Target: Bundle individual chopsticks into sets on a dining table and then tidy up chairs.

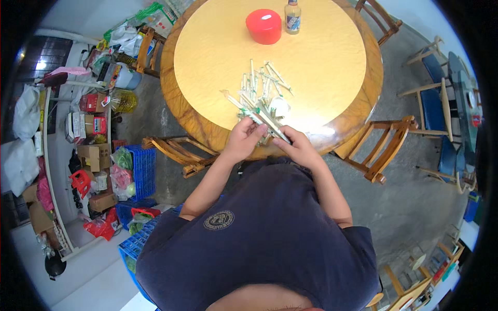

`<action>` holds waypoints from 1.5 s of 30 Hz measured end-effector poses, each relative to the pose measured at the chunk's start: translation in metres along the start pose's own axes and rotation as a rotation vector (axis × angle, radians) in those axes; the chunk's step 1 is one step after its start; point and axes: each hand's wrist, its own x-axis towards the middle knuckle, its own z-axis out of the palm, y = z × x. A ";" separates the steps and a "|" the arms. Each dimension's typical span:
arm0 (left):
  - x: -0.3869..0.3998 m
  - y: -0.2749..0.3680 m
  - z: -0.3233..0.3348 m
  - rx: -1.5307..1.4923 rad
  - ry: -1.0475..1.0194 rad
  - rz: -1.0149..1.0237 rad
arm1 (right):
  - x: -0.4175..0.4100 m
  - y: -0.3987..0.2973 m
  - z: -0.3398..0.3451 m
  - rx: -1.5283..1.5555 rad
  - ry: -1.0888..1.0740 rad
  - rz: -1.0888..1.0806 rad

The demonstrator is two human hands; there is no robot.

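Near the front edge of the round table, both of my hands are on long, thin wrapped packets that look like disposable chopsticks [249,112]. My left hand [245,139] pinches the packets between thumb and fingers. At their lower end, my right hand [298,144] grips with the thumb on top. How many packets are held cannot be told. Just beyond the hands lies a loose pile of similar white packets with green print [268,79], pointing in various directions. Beside the pile, a round white item [279,105] is partly covered, and its kind is unclear.
A red lidded container [263,27] and a glass bottle [292,18] stand at the far side of the round table [206,58]. Wooden chairs [183,153] [383,149] flank me. Blue plastic crates [144,171] and stacked goods line the left wall.
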 end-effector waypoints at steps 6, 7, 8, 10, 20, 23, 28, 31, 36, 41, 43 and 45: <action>0.000 0.006 0.004 0.056 0.113 0.172 | -0.004 0.019 -0.021 0.072 0.146 -0.008; 0.002 0.003 0.001 0.063 0.110 0.167 | -0.006 0.021 -0.027 0.092 0.197 0.027; 0.003 -0.002 -0.005 0.200 0.197 0.208 | -0.008 0.022 -0.032 0.112 0.264 0.040; 0.008 0.000 -0.010 0.484 0.301 0.251 | -0.013 0.028 -0.045 0.131 0.307 0.016; 0.019 -0.025 -0.006 1.057 0.116 0.309 | -0.031 0.043 -0.064 0.170 0.388 0.063; 0.020 -0.010 0.001 1.054 0.162 0.374 | -0.029 0.048 -0.066 0.132 0.386 0.048; 0.020 0.008 -0.002 0.840 0.299 0.491 | -0.023 0.035 -0.067 -0.006 0.286 -0.038; 0.028 0.016 0.004 0.977 0.251 0.528 | -0.020 0.032 -0.064 -0.055 0.246 -0.014; 0.038 -0.040 0.008 1.254 0.149 0.277 | -0.015 0.033 -0.058 -0.111 0.213 -0.019; 0.038 -0.049 0.008 1.230 0.185 0.373 | -0.020 0.031 -0.057 -0.161 0.207 -0.002; 0.037 -0.033 0.011 1.062 0.218 0.458 | -0.022 0.031 -0.058 -0.201 0.194 0.013; 0.032 -0.011 0.013 1.029 0.203 0.500 | -0.022 0.032 -0.060 -0.226 0.184 0.005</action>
